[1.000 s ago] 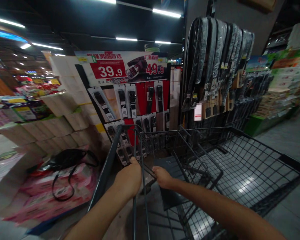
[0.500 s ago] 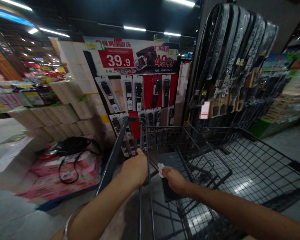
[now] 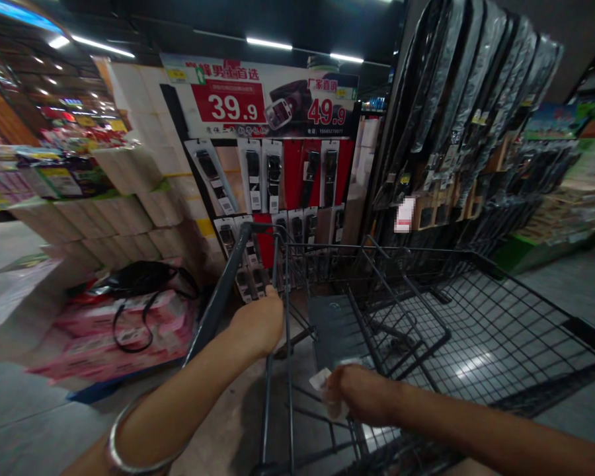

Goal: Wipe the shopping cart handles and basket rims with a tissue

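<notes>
A dark metal shopping cart [image 3: 506, 317] lies sideways across my view, with its handle [image 3: 217, 301] on the left. My left hand [image 3: 258, 324] is closed around a thin bar of the cart frame just right of the handle; a silver bangle [image 3: 116, 439] circles that wrist. Over the near end of the cart's dark flap panel [image 3: 334, 324], my right hand [image 3: 361, 393] pinches a crumpled white tissue [image 3: 320, 378]. The hand is slightly blurred, and whether the tissue touches the panel I cannot tell.
Behind the cart stands a rack of packaged belts [image 3: 274, 175] under a price sign [image 3: 228, 102]. More plastic-wrapped belts [image 3: 456, 86] hang at right. On the left, a black bag [image 3: 139, 279] rests on pink packs [image 3: 149, 311], beside stacked paper rolls [image 3: 129, 218].
My right hand has moved the tissue down toward me, along the flap panel to its near end. My left hand keeps its hold on the bar. The view has shifted slightly.
</notes>
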Action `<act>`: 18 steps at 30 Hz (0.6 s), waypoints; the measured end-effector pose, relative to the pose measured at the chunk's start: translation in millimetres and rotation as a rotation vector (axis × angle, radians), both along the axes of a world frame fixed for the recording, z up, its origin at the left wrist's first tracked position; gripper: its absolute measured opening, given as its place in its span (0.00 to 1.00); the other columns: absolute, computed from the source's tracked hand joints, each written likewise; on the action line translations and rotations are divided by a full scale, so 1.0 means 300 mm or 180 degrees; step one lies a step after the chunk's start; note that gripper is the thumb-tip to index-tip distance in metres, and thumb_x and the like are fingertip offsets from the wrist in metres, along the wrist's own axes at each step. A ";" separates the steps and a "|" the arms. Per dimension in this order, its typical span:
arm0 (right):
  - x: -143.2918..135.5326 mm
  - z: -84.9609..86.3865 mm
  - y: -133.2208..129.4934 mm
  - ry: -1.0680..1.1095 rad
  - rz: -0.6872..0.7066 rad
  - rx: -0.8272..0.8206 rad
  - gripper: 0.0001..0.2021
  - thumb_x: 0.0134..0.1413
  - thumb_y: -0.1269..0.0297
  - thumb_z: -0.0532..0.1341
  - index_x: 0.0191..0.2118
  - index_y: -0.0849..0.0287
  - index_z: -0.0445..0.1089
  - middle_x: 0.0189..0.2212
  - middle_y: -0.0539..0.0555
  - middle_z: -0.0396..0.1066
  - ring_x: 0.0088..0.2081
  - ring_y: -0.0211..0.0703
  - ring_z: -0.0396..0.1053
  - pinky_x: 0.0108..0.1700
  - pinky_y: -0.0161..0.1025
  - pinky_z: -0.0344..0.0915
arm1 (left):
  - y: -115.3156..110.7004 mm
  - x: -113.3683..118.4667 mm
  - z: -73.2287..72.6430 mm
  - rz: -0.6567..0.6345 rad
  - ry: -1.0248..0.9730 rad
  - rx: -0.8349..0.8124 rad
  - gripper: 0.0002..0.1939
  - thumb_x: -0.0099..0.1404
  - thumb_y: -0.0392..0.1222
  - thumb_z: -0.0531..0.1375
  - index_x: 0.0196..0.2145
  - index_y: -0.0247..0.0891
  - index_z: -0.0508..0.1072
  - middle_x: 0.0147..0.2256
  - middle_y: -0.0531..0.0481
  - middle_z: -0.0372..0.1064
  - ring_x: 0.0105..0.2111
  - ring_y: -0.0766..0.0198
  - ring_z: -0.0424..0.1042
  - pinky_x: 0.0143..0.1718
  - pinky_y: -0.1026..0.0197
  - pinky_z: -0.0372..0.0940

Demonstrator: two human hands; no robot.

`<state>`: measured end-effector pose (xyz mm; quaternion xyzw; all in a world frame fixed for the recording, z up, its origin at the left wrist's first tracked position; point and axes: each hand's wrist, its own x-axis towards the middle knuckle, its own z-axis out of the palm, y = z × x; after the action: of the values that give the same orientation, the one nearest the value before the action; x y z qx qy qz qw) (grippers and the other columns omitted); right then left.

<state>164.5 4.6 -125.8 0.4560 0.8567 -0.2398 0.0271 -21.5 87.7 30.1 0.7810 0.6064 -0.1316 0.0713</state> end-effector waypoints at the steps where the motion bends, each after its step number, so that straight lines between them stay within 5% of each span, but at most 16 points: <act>1: 0.004 0.008 -0.001 0.0097 -0.0149 0.0001 0.14 0.40 0.81 0.58 0.33 0.61 0.76 0.33 0.55 0.77 0.37 0.42 0.74 0.38 0.31 0.63 | -0.001 0.000 0.000 0.0002 0.0008 0.0004 0.22 0.69 0.48 0.55 0.57 0.35 0.62 0.46 0.44 0.70 0.42 0.61 0.73 0.46 0.51 0.71; 7: -0.038 0.061 0.013 0.0884 -0.0950 0.0256 0.15 0.48 0.81 0.50 0.32 0.62 0.71 0.31 0.54 0.74 0.35 0.39 0.71 0.35 0.31 0.61 | -0.001 0.002 -0.008 -0.0058 0.0026 0.0029 0.23 0.70 0.46 0.53 0.59 0.34 0.59 0.47 0.42 0.71 0.43 0.60 0.74 0.47 0.51 0.71; 12: -0.125 0.080 -0.025 0.1338 -0.0764 0.0098 0.14 0.49 0.81 0.51 0.37 0.59 0.68 0.36 0.52 0.72 0.38 0.37 0.69 0.38 0.29 0.60 | 0.008 -0.001 -0.024 -0.0057 0.0088 0.0015 0.26 0.71 0.43 0.51 0.63 0.33 0.53 0.48 0.40 0.71 0.45 0.59 0.74 0.48 0.51 0.71; 18: -0.121 0.011 -0.022 0.1044 -0.0807 -0.0338 0.13 0.44 0.82 0.54 0.36 0.62 0.67 0.30 0.54 0.70 0.29 0.38 0.66 0.29 0.31 0.56 | 0.006 -0.002 -0.017 -0.0022 0.0124 -0.0064 0.27 0.72 0.39 0.48 0.65 0.29 0.47 0.45 0.39 0.72 0.43 0.59 0.75 0.47 0.52 0.71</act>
<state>128.3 -2.1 -122.5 0.5129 0.7715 -0.3571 -0.1191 -21.9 89.6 25.0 0.7796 0.6036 -0.1531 0.0670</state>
